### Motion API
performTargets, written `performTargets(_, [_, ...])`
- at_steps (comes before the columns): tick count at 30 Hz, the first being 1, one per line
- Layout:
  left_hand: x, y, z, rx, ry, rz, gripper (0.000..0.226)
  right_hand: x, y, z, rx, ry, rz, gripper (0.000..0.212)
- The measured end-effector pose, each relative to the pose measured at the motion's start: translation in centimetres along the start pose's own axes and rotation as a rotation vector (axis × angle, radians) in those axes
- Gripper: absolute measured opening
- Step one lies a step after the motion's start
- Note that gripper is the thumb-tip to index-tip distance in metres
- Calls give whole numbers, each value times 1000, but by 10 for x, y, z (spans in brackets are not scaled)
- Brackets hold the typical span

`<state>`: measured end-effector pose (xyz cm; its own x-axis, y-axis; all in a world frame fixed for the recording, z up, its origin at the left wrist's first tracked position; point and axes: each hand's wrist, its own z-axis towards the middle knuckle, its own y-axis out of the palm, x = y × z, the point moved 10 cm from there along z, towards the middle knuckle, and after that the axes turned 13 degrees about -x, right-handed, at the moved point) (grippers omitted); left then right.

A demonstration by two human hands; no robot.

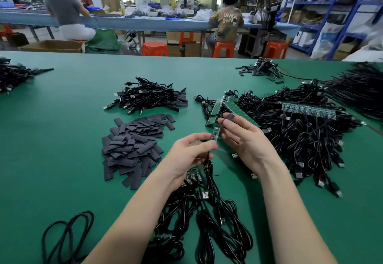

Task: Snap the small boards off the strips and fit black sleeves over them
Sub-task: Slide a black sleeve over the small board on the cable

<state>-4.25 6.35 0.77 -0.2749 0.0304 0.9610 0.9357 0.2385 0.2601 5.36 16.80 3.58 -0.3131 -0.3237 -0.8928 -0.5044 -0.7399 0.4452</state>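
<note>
the left hand [191,149] pinches a small board [215,134] by its cabled end; the right hand [238,133] pinches a black sleeve [229,117]. the sleeve's mouth should line up squarely with the board's free end before sliding.

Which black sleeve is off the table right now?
The sleeve pinched in the right hand, raised above the small board; all others lie in the pile.

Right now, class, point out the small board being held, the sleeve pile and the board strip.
small board [215,133], head view, its middle.
sleeve pile [132,145], head view, pile centre.
board strip [308,109], head view, its top face.
</note>
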Motion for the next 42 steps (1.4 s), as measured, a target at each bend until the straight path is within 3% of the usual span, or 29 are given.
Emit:
performTargets(6, [-1,2,-2,-57,-20,-51,15,-8,3,-1,2,-91,75,21])
performTargets(13, [2,8,-4,-120,-25,-89,44,-11,8,-3,-28,-95,49,19])
performTargets(20, [2,10,-5,-156,-30,-103,36,-12,10,-5,-61,-62,-11,15])
performTargets(31, [2,20,-8,-255,-56,-59,29,3,-2,-12,-123,179,43,13])
performTargets(36, [3,20,-6,-256,-39,-70,28,-5,1,-13,-188,141,-32,27])
performTargets(42, [2,15,-7,-239,-28,-116,27,-11,7,-12,-212,37,-63,19])
